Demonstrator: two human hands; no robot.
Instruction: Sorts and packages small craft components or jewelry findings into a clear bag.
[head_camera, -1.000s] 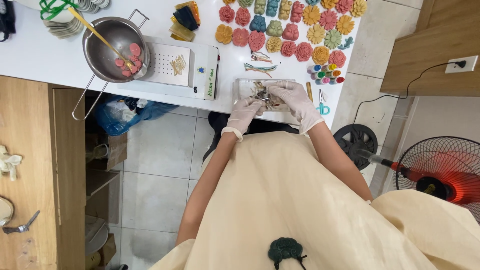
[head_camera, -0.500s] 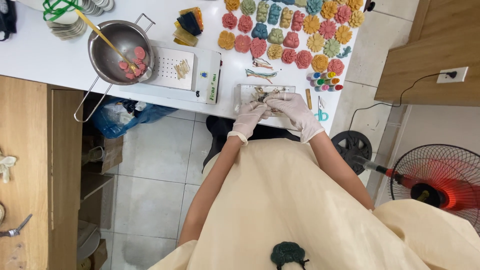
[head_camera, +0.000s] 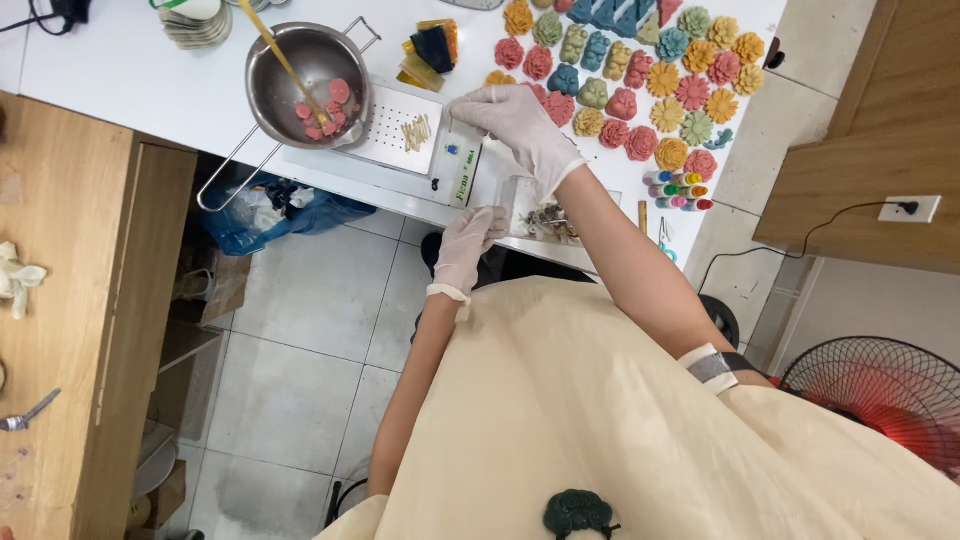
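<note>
My right hand (head_camera: 515, 125), in a white glove, reaches left across the table over the white perforated-top machine (head_camera: 400, 140). Its fingertips are drawn together near the small pale sticks (head_camera: 415, 130) lying on the machine. Whether they pinch anything is too small to tell. My left hand (head_camera: 468, 240), also gloved, sits at the table's front edge with curled fingers against the left end of a clear plastic tray (head_camera: 590, 228) of small metal bits. Rows of coloured flower- and bear-shaped pieces (head_camera: 640, 90) lie beyond.
A steel strainer bowl (head_camera: 305, 75) with pink discs and a gold stick rests on the machine's left side. Small paint bottles (head_camera: 675, 190) and scissors (head_camera: 665, 240) lie right of the tray. A wooden counter (head_camera: 60, 300) is at left, a fan (head_camera: 880, 390) at lower right.
My right hand left the clear tray and moved up and left over the white machine. My left hand stayed by the tray's left end. The camera view shifted.
</note>
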